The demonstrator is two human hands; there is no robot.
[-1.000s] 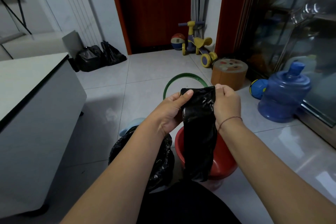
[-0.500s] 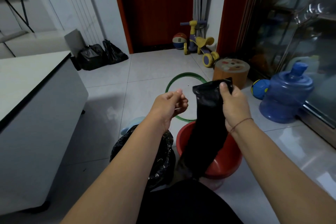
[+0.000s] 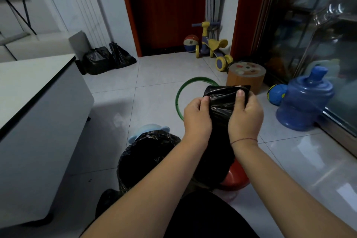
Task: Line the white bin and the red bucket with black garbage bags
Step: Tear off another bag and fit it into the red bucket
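A black garbage bag [image 3: 222,106] hangs folded between my hands above the red bucket [image 3: 234,176]. My left hand [image 3: 197,116] pinches its top left edge, and my right hand [image 3: 245,114] grips its top right with the thumb pressed on the plastic. The bag's lower part drops over the bucket and hides most of it. Left of the bucket stands the bin [image 3: 148,156], wrapped in a black bag, so its white body is hidden.
A grey-white cabinet [image 3: 38,118] stands at the left. A green hoop [image 3: 179,98], a wooden stool [image 3: 246,75], a blue water jug [image 3: 303,102], balls, a toy scooter [image 3: 210,44] and two filled black bags [image 3: 108,58] lie on the tiled floor. A light-blue item [image 3: 146,131] sits behind the bin.
My left hand, which had let go of the bag half a second ago, has come back to pinch its top edge. Both hands now hold the bag close together.
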